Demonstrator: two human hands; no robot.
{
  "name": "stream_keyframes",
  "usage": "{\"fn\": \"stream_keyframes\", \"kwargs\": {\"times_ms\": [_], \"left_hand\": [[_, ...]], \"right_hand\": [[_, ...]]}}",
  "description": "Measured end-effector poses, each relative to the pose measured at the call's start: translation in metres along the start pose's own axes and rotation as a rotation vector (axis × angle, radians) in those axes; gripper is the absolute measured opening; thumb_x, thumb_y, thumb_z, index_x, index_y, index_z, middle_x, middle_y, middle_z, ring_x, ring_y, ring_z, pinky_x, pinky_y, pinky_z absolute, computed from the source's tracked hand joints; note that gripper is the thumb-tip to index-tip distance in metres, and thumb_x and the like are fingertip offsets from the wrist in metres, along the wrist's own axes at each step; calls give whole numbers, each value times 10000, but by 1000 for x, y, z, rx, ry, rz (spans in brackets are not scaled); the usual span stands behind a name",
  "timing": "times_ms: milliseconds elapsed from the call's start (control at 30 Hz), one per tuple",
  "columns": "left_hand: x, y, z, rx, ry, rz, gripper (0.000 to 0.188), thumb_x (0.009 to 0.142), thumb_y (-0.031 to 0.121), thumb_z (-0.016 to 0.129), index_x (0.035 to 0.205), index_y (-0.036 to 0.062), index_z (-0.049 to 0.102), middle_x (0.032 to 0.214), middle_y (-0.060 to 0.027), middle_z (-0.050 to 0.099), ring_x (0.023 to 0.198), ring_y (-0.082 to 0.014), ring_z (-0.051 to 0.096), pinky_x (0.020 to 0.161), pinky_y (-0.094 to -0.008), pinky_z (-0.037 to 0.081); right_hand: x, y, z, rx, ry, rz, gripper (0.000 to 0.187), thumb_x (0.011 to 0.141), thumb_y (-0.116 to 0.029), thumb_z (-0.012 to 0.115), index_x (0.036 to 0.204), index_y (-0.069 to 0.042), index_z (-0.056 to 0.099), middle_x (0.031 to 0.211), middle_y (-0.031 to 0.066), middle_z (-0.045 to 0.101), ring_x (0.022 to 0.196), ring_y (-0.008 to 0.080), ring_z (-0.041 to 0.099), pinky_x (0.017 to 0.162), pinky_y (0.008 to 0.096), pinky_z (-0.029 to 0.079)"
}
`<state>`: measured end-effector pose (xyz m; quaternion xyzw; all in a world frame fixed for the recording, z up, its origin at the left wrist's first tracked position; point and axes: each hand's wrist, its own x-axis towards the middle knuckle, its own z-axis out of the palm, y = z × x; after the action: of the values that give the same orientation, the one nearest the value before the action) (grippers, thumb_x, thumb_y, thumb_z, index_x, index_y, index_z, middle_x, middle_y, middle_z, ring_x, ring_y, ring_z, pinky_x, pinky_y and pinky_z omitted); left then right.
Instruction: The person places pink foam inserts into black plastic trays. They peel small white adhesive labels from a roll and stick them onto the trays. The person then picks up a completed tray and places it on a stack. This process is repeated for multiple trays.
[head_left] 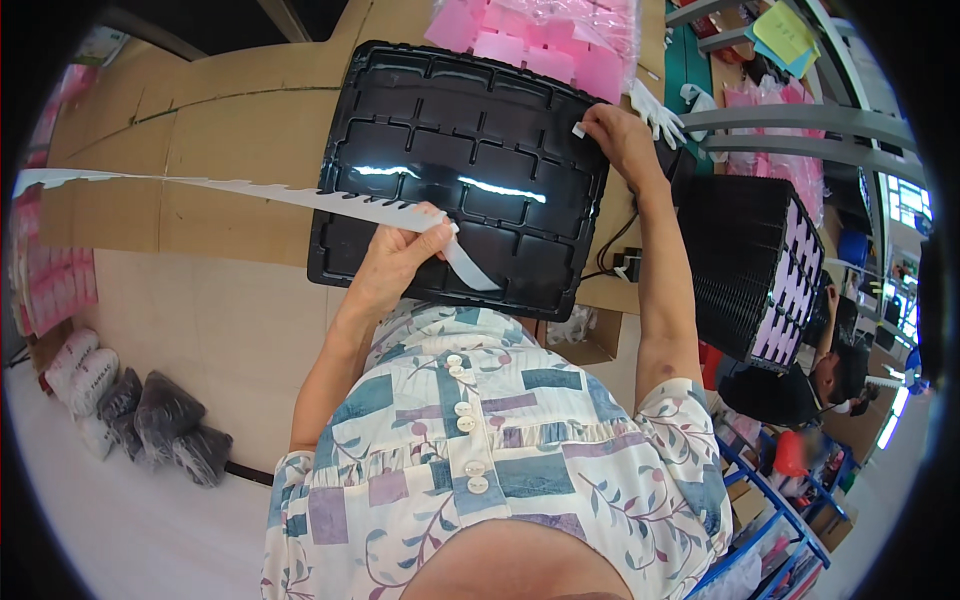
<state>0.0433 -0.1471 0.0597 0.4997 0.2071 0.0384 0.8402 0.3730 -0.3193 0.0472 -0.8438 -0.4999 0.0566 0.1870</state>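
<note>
A black plastic tray [450, 130] with moulded compartments lies in front of me on the cardboard-covered table. My left hand [398, 258] is closed on a long white strip [300, 195] with notches along one edge. The strip stretches away to the left, and its short end curls down over the tray's near part. At the tray's far right corner, my right hand [622, 140] pinches a small white piece, perhaps a sticker [579, 130], between thumb and fingers. Whether that piece touches the tray, I cannot tell.
Pink packed pieces [540, 45] lie beyond the tray, with a white glove [655, 115] to their right. A tall stack of black trays [745, 265] stands at right. Brown cardboard [220, 130] covers the table on the left. Dark bags [170, 420] sit on the floor. Another person [800, 385] is at far right.
</note>
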Motion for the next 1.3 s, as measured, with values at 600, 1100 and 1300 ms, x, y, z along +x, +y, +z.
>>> {"fn": "stream_keyframes", "kwargs": {"times_ms": [600, 1100, 1300], "left_hand": [[24, 0, -7, -32, 187, 31, 172, 965, 221, 632, 925, 54, 646, 875, -1, 608, 881, -104, 581, 892, -281, 419], [17, 24, 2, 79, 179, -12, 104, 937, 117, 645, 989, 41, 596, 757, -14, 613, 624, -64, 535, 563, -198, 391], [25, 32, 30, 76, 144, 36, 74, 928, 73, 613, 982, 35, 579, 701, -41, 616, 597, -80, 558, 543, -207, 414]], "right_hand": [[16, 3, 4, -182, -114, -51, 125, 791, -105, 645, 835, -16, 568, 764, 193, 652, 749, 385, 651, 687, 478, 510], [-73, -51, 1, 1636, 227, 527, 162, 948, -83, 553, 794, -82, 501, 874, 93, 631, 556, 19, 391, 436, 150, 310], [-71, -118, 12, 1803, -201, 418, 102, 914, -40, 586, 1002, -49, 536, 752, 52, 565, 497, 7, 327, 397, 172, 227]]}}
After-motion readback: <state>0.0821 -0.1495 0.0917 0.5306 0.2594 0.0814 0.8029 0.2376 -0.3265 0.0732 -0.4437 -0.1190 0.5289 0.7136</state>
